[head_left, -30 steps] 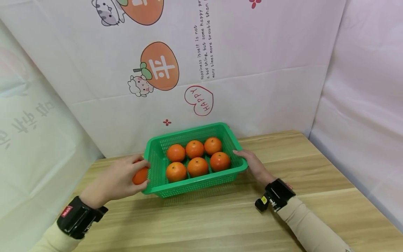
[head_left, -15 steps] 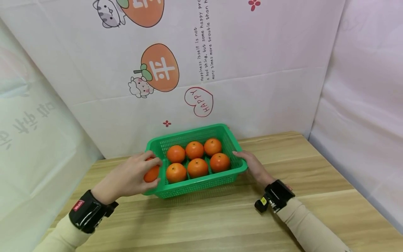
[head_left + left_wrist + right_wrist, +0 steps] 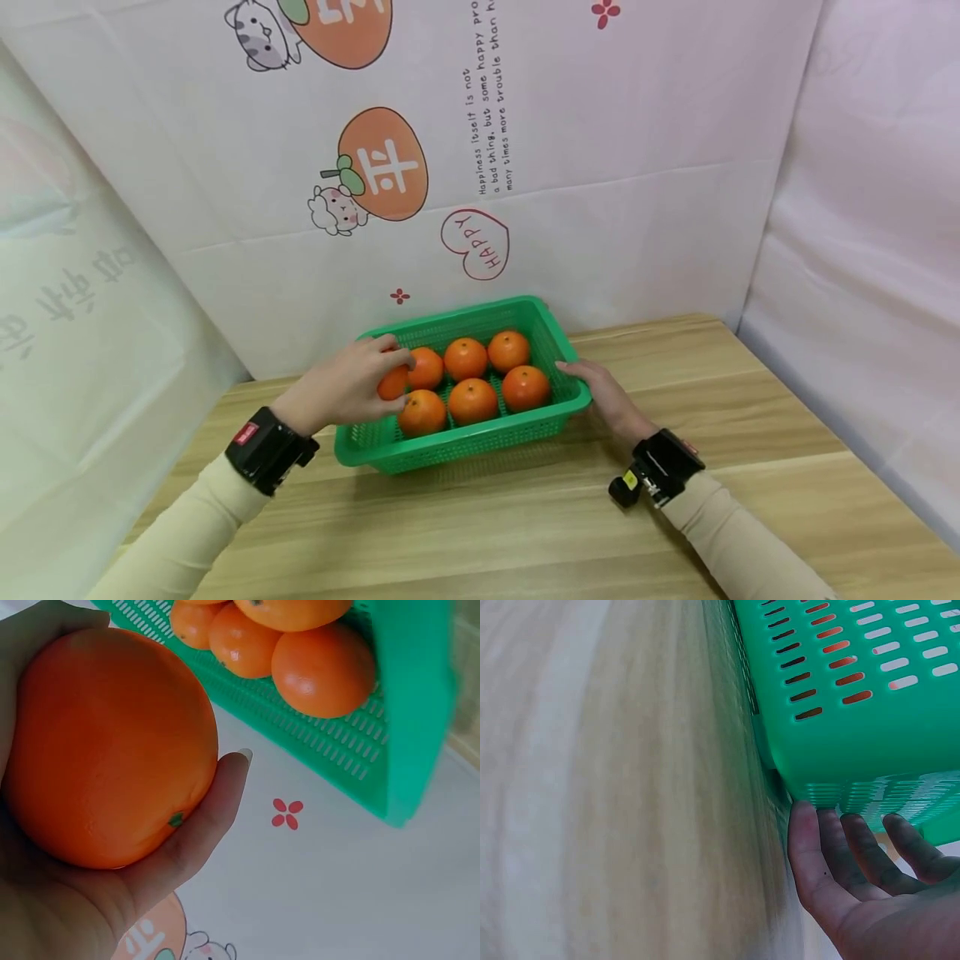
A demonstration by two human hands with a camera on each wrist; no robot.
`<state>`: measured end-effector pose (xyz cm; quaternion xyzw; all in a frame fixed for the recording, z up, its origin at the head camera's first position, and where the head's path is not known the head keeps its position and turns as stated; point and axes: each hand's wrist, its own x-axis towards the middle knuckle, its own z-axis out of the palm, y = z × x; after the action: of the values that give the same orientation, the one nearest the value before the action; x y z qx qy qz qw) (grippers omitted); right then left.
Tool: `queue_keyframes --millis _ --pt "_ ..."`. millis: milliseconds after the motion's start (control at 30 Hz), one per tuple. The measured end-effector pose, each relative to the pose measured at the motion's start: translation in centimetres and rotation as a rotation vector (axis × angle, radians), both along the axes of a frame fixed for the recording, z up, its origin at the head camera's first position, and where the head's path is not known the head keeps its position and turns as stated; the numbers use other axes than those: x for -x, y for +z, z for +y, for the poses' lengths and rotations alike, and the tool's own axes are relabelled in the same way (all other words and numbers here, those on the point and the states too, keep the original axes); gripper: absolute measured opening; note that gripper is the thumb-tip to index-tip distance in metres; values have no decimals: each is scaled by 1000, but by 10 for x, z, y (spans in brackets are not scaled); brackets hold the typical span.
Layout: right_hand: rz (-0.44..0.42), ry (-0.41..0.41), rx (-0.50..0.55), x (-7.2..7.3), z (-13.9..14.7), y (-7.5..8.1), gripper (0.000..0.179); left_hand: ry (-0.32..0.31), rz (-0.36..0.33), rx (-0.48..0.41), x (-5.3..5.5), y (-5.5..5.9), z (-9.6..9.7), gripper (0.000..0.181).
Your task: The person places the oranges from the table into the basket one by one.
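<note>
My left hand [image 3: 352,383] grips an orange [image 3: 112,750], thumb on one side and fingers on the other. In the head view this orange [image 3: 393,383] is over the left part of the green plastic basket [image 3: 472,433], close beside the oranges inside. Those several oranges [image 3: 473,401] stand in two rows on the slotted bottom. My right hand [image 3: 606,396] holds the basket's right end, its thumb over the rim. From the right wrist view, the fingers [image 3: 855,855] of that hand lie against the outer wall of the basket [image 3: 855,742].
The basket stands on a wood-grain table [image 3: 480,533], near its back edge. Behind rises a white printed cloth [image 3: 600,208], with more white cloth [image 3: 862,250] hanging at both sides. Each wrist wears a black camera strap [image 3: 663,467].
My left hand has moved right with its orange, from beside the basket's left rim to over its inside. The right hand has kept its place on the rim.
</note>
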<state>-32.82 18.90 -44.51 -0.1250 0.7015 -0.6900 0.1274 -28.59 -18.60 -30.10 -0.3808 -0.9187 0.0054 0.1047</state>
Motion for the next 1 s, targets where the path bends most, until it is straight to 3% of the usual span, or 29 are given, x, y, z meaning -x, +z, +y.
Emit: queue_keyframes --millis 533,767,1000 --pt "1 -9 -7 -2 1 1 63 81 -230 32 63 -6 29 34" --pt "-1 -17 -19 0 1 1 62 102 -239 -14 80 -14 29 33" --pt "-3 -1 5 0 0 -1 64 85 -246 -17 85 -27 35 37"
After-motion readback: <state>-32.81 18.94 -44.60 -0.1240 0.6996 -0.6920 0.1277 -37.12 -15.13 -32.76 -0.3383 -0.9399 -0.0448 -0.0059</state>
